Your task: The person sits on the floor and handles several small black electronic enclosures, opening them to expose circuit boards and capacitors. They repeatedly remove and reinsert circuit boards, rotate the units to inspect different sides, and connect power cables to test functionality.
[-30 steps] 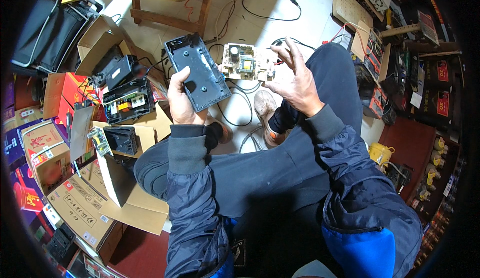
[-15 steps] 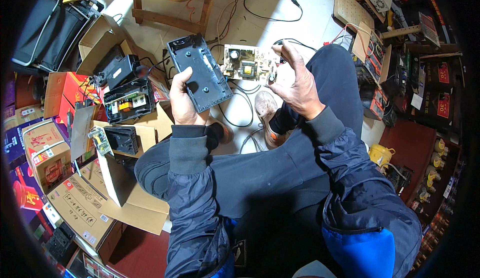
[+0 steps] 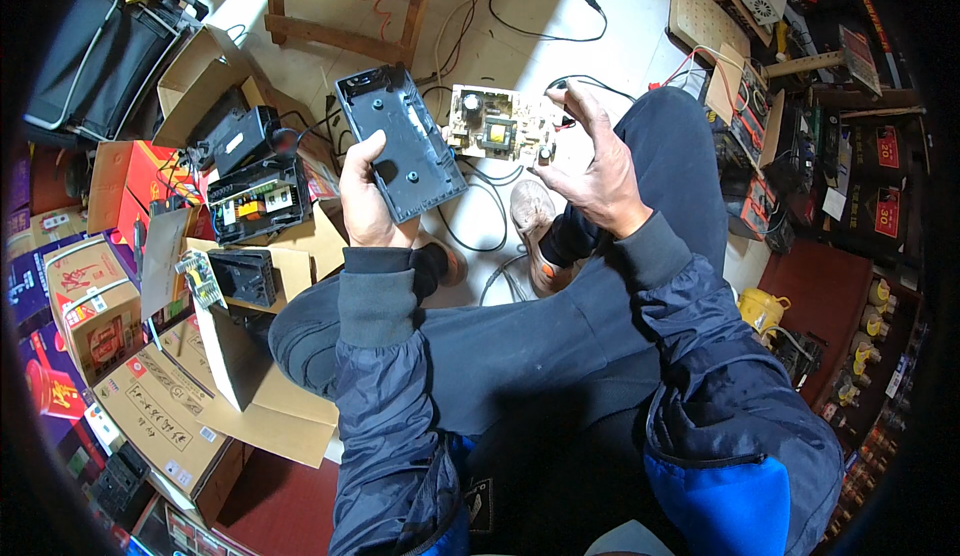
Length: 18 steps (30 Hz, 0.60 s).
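A black plastic housing half (image 3: 402, 138) is tilted in my left hand (image 3: 368, 196), the thumb over its inner face and the fingers behind it. To its right, my right hand (image 3: 604, 174) grips a circuit board (image 3: 497, 128) at its right end, thumb below and fingers above. The board shows its component side, with a round capacitor and a yellow-topped transformer. Its left edge is close beside the housing; whether they touch I cannot tell. Both are held in the air above my shoes.
At left, an open cardboard box (image 3: 190, 81) holds black devices. An opened black unit (image 3: 262, 204) with boards inside, another black shell (image 3: 243, 278) and a small circuit board (image 3: 203, 281) sit near stacked cartons (image 3: 150, 406). Cables (image 3: 548, 34) lie on the floor. Shelves stand at right.
The circuit board has shifted very slightly right and tilted a little in my right hand. The housing in my left hand has hardly moved.
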### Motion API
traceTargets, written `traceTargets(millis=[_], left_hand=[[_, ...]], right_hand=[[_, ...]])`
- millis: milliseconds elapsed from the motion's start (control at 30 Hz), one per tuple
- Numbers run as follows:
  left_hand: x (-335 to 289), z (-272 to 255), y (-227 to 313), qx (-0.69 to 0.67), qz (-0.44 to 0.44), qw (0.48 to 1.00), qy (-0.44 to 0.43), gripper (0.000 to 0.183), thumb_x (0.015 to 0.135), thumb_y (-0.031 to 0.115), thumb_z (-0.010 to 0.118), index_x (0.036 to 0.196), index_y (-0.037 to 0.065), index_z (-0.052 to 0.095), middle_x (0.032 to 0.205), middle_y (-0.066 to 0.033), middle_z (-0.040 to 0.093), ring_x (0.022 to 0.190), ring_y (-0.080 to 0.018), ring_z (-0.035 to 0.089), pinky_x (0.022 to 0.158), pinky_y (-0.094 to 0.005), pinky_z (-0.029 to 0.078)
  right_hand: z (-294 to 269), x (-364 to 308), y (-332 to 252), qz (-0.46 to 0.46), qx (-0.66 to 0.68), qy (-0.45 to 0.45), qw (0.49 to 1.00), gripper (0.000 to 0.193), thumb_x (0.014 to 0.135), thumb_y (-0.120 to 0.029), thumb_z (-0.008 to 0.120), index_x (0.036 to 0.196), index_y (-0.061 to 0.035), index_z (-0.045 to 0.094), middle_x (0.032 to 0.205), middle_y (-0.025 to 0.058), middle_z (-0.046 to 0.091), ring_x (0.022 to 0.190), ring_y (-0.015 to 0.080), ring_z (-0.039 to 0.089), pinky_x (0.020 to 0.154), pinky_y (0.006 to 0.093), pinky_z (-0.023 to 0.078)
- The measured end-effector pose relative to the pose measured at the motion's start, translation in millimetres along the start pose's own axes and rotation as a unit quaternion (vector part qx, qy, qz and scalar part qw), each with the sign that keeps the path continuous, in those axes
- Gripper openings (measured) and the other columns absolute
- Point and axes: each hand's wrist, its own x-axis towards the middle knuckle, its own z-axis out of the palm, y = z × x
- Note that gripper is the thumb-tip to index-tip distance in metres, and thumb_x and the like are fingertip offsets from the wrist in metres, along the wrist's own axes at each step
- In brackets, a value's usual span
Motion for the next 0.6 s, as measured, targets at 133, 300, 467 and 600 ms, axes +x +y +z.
traceTargets(millis=[133, 300, 467, 600], left_hand=[[-1.6, 0.9, 0.2, -0.008, -0.004, 1.0, -0.003, 0.041, 0.097, 0.024, 0.058, 0.129, -0.001, 0.061, 0.115, -0.0169, 0.073, 0.103, -0.0298, 0.074, 0.095, -0.0441, 0.06], [-0.6, -0.6, -0.3, -0.015, -0.011, 1.0, -0.012, 0.04, 0.097, 0.024, 0.059, 0.128, -0.001, 0.062, 0.115, -0.0159, 0.073, 0.102, -0.029, 0.074, 0.095, -0.0434, 0.06], [1.6, -3.2, -0.8, -0.002, -0.015, 1.0, -0.006, 0.047, 0.097, 0.027, 0.058, 0.134, -0.003, 0.058, 0.119, -0.02, 0.071, 0.107, -0.0328, 0.072, 0.098, -0.0461, 0.058], [1.2, -6.3, -1.5, 0.011, -0.018, 1.0, 0.016, 0.057, 0.096, 0.029, 0.057, 0.14, -0.007, 0.052, 0.124, -0.0259, 0.068, 0.113, -0.0387, 0.069, 0.102, -0.0504, 0.055]], right_hand=[[-0.8, 1.3, -1.3, 0.024, 0.001, -0.007, 1.0, 0.103, 0.076, -0.02, 0.089, 0.159, -0.0022, 0.03, 0.147, 0.02, 0.058, 0.138, 0.0337, 0.057, 0.118, 0.0393, 0.044], [-0.7, 0.7, -0.4, 0.04, 0.026, -0.01, 0.999, 0.105, 0.076, -0.021, 0.09, 0.16, -0.0016, 0.03, 0.147, 0.0213, 0.057, 0.139, 0.0335, 0.056, 0.118, 0.0393, 0.043], [-2.1, 0.5, -1.3, 0.049, 0.032, -0.012, 0.998, 0.103, 0.074, -0.011, 0.089, 0.16, -0.0008, 0.032, 0.148, 0.0176, 0.058, 0.141, 0.0297, 0.054, 0.12, 0.0385, 0.04], [0.6, 0.3, -0.7, 0.053, 0.038, -0.007, 0.998, 0.102, 0.074, -0.011, 0.09, 0.159, -0.0021, 0.034, 0.148, 0.0166, 0.058, 0.139, 0.0293, 0.055, 0.12, 0.0382, 0.041]])
